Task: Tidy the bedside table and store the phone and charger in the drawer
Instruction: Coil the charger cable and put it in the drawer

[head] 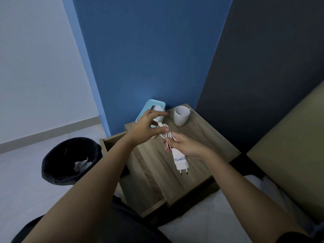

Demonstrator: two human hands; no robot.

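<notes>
My right hand (184, 143) holds a white charger plug (180, 161) above the wooden bedside table (201, 137), prongs pointing toward me. Its white cable (165, 135) is looped in a bundle at the top of the plug. My left hand (146, 128) pinches the free end of the cable just above the bundle. The table's drawer (140, 186) stands pulled out below my left forearm. No phone shows in this view.
A white mug (181, 115) stands at the table's back edge. A light blue tissue box (152, 110) leans against the blue wall behind my left hand. A black waste bin (70, 160) with crumpled paper sits on the floor at left. The bed (228, 216) lies at right.
</notes>
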